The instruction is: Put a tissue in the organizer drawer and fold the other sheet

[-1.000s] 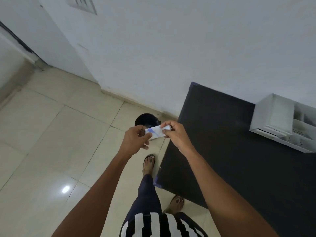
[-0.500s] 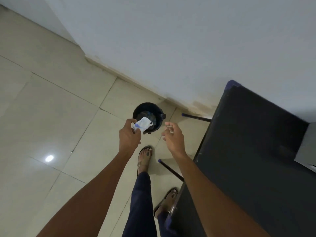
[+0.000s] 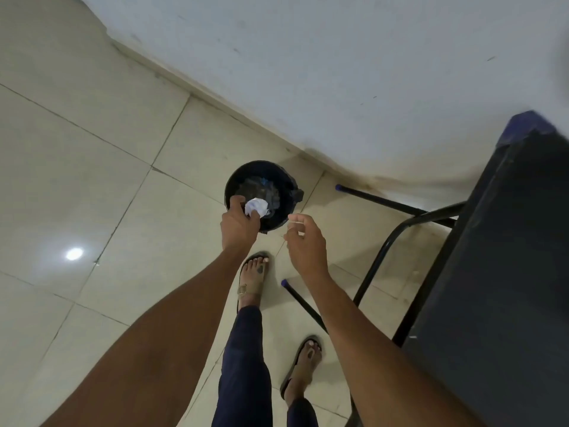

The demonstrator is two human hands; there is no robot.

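My left hand (image 3: 238,224) grips a crumpled white tissue (image 3: 257,207) and holds it over the open top of a small black waste bin (image 3: 261,180) on the floor. My right hand (image 3: 304,241) hovers just right of the bin, fingers loosely apart, holding nothing. The organizer is out of view.
A black table (image 3: 505,272) with black metal legs (image 3: 378,254) fills the right side. The bin stands on beige floor tiles near a white wall (image 3: 338,72). My two sandalled feet (image 3: 254,275) are below the hands.
My right hand has let go of the tissue, which is now crumpled in my left hand. The view has swung down and left to the bin, and the organizer has left the frame.
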